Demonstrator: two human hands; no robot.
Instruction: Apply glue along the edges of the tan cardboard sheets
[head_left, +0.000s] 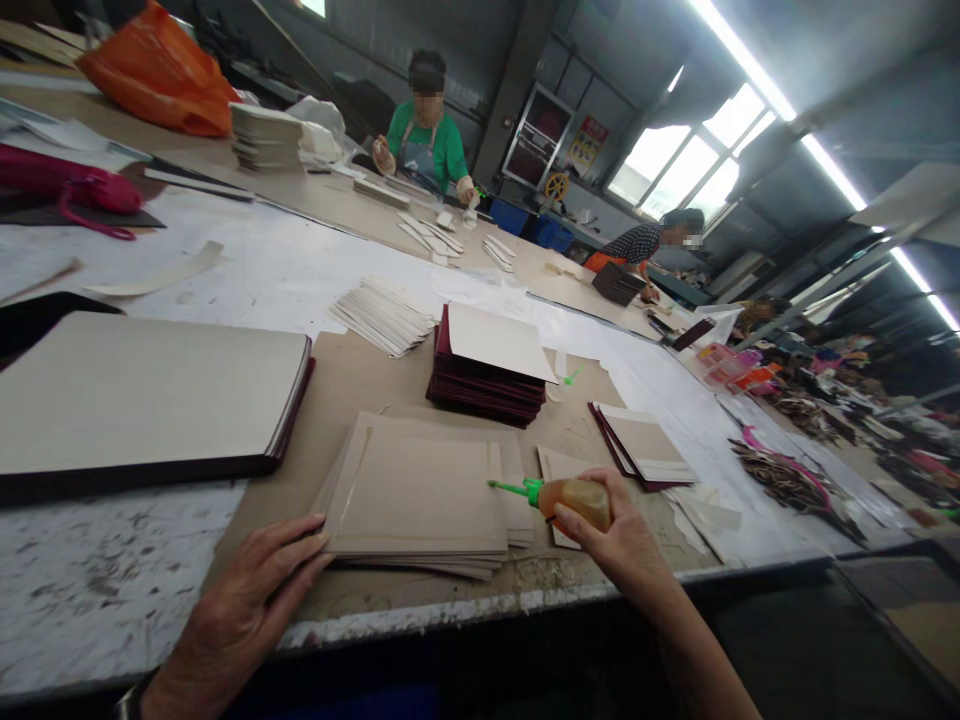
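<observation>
My right hand [611, 530] is wrapped round a squeeze bottle [574, 500] of amber liquid, likely glue. Its green nozzle points left, with the tip at the right side of the top sheet in a stack of grey-beige boards [424, 495]. Shiny strips of liquid run along that sheet's left and right edges. At the stack's lower left corner, my left hand [255, 590] rests with fingers stretched out, touching the edge. Beyond the boards stands a pile of dark red covers [487, 385] with a cream sheet on top. A fan of narrow pale strips [386, 315] lies beside it.
Large cream-topped dark red panels [150, 395] lie at the left. Smaller boards [645, 445] rest to the right, near a bundle of dark strips [780, 475]. Across the table, a person in green [450, 145] handles pieces; another person bends over work [637, 245] farther right.
</observation>
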